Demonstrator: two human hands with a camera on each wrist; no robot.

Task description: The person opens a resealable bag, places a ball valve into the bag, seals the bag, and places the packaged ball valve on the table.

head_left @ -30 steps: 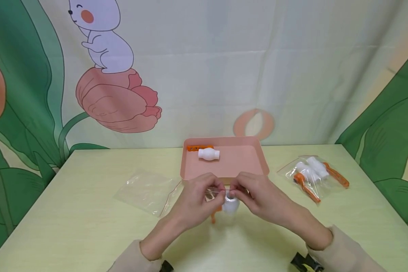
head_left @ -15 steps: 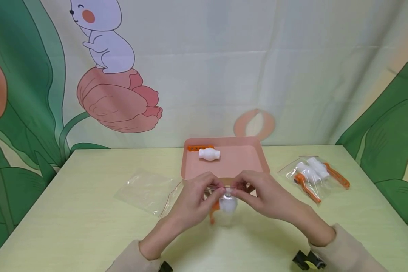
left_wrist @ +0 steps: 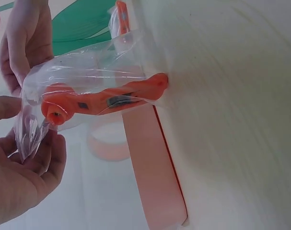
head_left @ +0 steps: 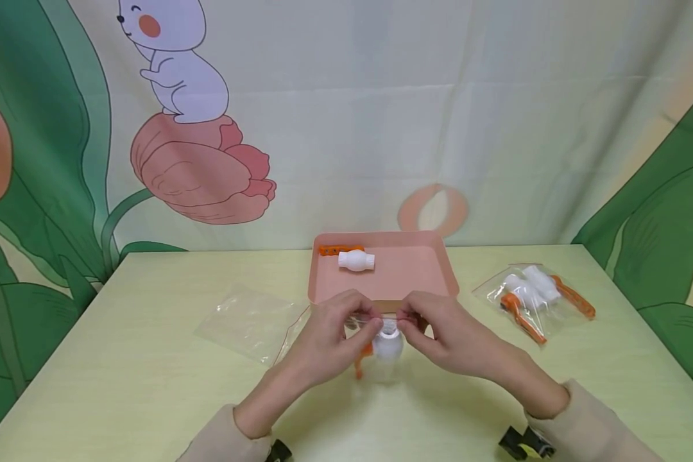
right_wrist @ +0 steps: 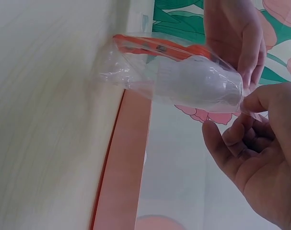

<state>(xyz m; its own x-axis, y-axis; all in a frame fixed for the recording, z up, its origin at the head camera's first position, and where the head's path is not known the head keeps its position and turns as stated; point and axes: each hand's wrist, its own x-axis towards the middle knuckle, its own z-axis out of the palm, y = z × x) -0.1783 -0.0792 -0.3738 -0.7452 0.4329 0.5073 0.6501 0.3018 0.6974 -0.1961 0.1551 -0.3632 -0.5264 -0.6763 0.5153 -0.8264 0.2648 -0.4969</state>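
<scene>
Between both hands hangs a clear zip bag (right_wrist: 135,76), its top edge pinched by the fingers and thumb of each. My left hand (head_left: 337,337) grips the left end of that edge, my right hand (head_left: 447,337) the right end. Inside lie an orange plastic handle-like piece (left_wrist: 99,100) with a round socket end and dark insets, and a white bulb-shaped piece (right_wrist: 198,81) with narrower ends. In the head view the hands cover part of the bag, and the white piece shows just below the fingertips.
Behind the hands stands a pink tray (head_left: 410,269) holding a white ribbed-end piece (head_left: 356,261) and an orange strip-like piece (head_left: 335,250). A flat clear bag (head_left: 245,327) lies left. On the right rests another filled bag (head_left: 534,298) with orange and white pieces. A printed curtain hangs behind.
Both hands stay at the bag's top edge. The right fingertips have shifted slightly right, away from the left ones, and the white piece's upper end shows more clearly between them.
</scene>
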